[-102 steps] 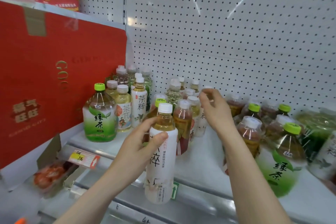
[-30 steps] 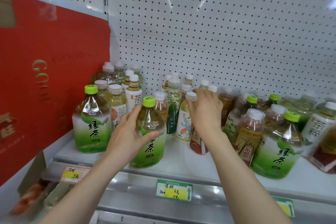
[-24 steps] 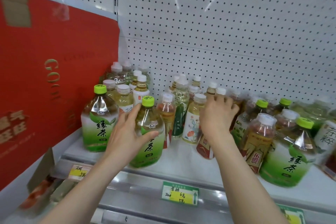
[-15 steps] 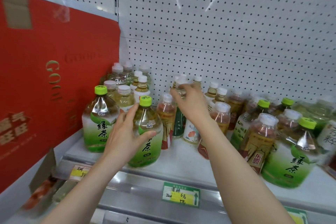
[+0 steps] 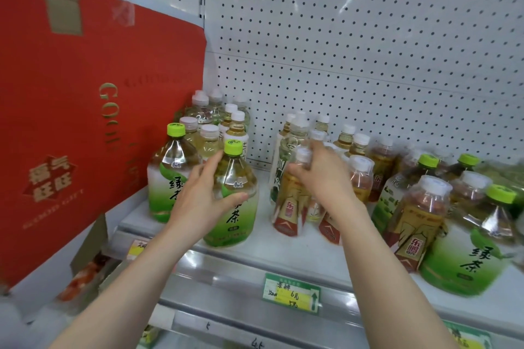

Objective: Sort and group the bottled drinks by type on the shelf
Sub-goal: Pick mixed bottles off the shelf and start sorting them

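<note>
The person's left hand (image 5: 198, 201) is wrapping its fingers (image 5: 211, 163) around the shoulder of a green tea bottle (image 5: 234, 201) standing near the front of the shelf (image 5: 297, 252), just beside a matching green-capped bottle (image 5: 170, 176) to its left. The right hand (image 5: 323, 176) is closing on the neck of a slim brown tea bottle (image 5: 289, 201) in the middle cluster; its fingers are blurred, so how firmly they are clamping is hard to tell.

These bottles are looking full, so they are likely handling heavy for their size, with smooth plastic film that could slip. The fat green one seems best taken where it is being held, at the shoulder under the cap. The slim one is narrow-based and probably tipping easily, so a hold at mid-body would be steadier than the neck.

Room is tight. The red carton (image 5: 85, 110) is walling off the left, the pegboard (image 5: 368, 51) is closing the back, and bottles are crowding the right. A bare strip of shelf is lying open along the front lip, above the price tag (image 5: 292, 296), and that edge is where a nudged bottle could go over.
</note>
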Available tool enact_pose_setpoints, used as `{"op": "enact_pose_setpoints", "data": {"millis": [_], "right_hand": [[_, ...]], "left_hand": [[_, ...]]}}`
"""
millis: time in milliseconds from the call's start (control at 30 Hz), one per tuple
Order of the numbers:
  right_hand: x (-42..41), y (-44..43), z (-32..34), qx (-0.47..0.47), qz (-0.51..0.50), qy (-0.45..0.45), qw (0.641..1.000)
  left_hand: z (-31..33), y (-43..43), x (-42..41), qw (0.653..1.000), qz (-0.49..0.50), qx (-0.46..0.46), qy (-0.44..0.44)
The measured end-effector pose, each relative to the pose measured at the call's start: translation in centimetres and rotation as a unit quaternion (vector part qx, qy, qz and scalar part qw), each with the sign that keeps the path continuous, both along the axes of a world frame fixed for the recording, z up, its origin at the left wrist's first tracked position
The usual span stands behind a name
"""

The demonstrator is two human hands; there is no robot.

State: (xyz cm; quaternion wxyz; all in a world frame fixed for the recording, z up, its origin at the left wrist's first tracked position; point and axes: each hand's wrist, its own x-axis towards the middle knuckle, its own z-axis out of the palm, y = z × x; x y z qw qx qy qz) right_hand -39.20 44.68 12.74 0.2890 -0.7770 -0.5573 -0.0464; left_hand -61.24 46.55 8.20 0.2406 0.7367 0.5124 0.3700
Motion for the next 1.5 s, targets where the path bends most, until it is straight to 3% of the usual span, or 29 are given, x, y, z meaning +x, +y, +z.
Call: {"op": "enact_pose_setpoints", "data": {"millis": [233, 333, 433, 667, 800, 967, 1200, 1300, 1500], "right_hand": [[0.4, -1.0, 2.2, -0.014, -0.062, -0.097, 0.993], [-0.5, 1.8, 4.3, 0.042, -0.018, -0.030, 0.998], [-0.8, 4.9, 5.5, -0.023, -0.013, 0.052, 0.998], [-2.9, 5.0, 5.3, -0.045, 0.031, -0.021, 0.998], [-3.7, 2.2, 4.4, -0.001, 0.063, 0.013, 0.998], [-4.7, -0.7, 2.5, 0.002, 0.093, 0.077, 0.993], [-5.8, 3.7, 2.6, 0.019, 0.141, 0.122, 0.982], [-6.8, 4.9, 3.4, 0.009, 0.191, 0.148, 0.970], [-6.7, 4.6, 3.2, -0.011, 0.196, 0.167, 0.966]], "left_hand": [[-0.5, 0.2, 0.0, 1.000, 0.006, 0.002, 0.016], [-0.7, 0.4, -0.1, 1.000, 0.006, 0.005, 0.021], [-0.7, 0.4, -0.1, 1.000, 0.002, 0.007, 0.029], [0.0, 0.5, 0.0, 0.999, 0.001, 0.016, 0.039], [0.1, 0.1, 0.0, 0.999, -0.005, 0.017, 0.033], [-0.3, -0.5, -0.4, 0.999, -0.017, 0.024, -0.025], [0.6, -1.5, -2.4, 0.983, -0.007, 0.052, -0.176], [2.3, -2.0, -3.4, 0.982, -0.016, 0.077, -0.174], [2.8, -2.7, -4.2, 0.981, -0.044, 0.074, -0.176]]}}
